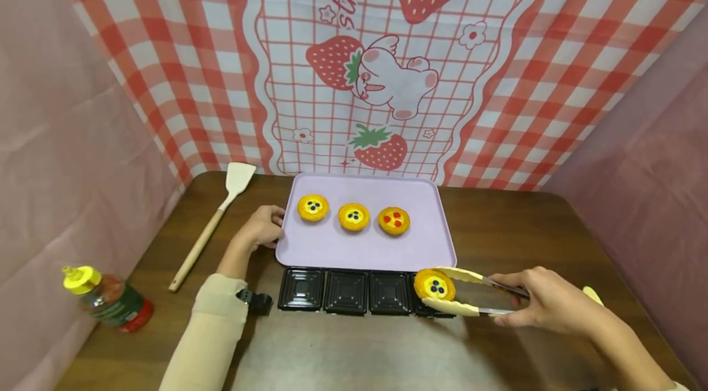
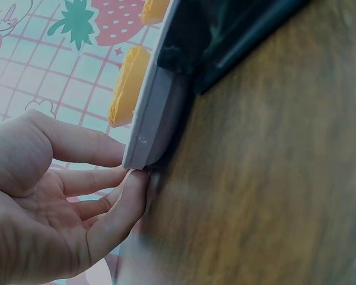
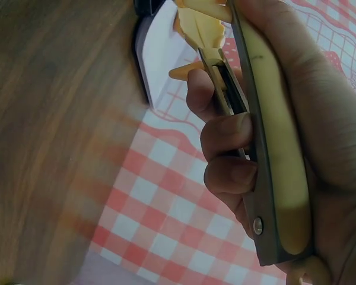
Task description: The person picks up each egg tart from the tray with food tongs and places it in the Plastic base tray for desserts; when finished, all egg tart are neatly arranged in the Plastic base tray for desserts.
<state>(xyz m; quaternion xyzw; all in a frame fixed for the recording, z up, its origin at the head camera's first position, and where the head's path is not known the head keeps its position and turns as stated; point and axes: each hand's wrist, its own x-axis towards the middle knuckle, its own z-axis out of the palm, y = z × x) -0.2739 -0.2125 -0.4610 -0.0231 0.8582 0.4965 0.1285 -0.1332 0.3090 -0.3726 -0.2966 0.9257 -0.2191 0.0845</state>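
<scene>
My left hand holds the left edge of the lilac tray; in the left wrist view its thumb and fingers pinch the tray corner. Two blueberry-topped tarts and one red-topped tart sit in a row on the tray. The right hand grips a pair of tongs by the handles, fingers curled round them in the right wrist view. Between the cream tips of the tongs is another blueberry-topped tart, overlapping the rightmost of several black square molds.
A white spatula with a wooden handle lies left of the tray. Further left stands a bottle with a yellow cap. Below the molds spreads a grey surface. A checked strawberry cloth hangs behind the wooden table.
</scene>
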